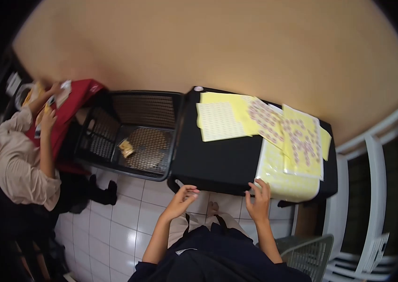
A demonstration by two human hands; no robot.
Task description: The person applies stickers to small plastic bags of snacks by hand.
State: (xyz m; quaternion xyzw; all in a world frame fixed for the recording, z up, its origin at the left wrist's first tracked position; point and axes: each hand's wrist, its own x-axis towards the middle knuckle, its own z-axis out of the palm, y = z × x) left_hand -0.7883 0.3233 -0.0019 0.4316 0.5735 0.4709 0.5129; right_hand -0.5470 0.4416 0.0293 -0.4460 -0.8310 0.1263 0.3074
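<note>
Dark shirt (236, 254), then hands (180, 202), yellow sheets (290, 184) perhaps against the right (259, 203)

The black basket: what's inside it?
A small yellowish packet lies on the basket's mesh floor. The near wall may hide anything close against it.

Toward three o'clock, we find the small print on the yellow sheets (302, 162) too fine to read, and the overlaps hide parts of the lower ones. At nine, the packet (126, 148) is too blurred for us to identify. Darkness swallows the co-worker's head. At four, we cannot read the label (378, 251).
</note>
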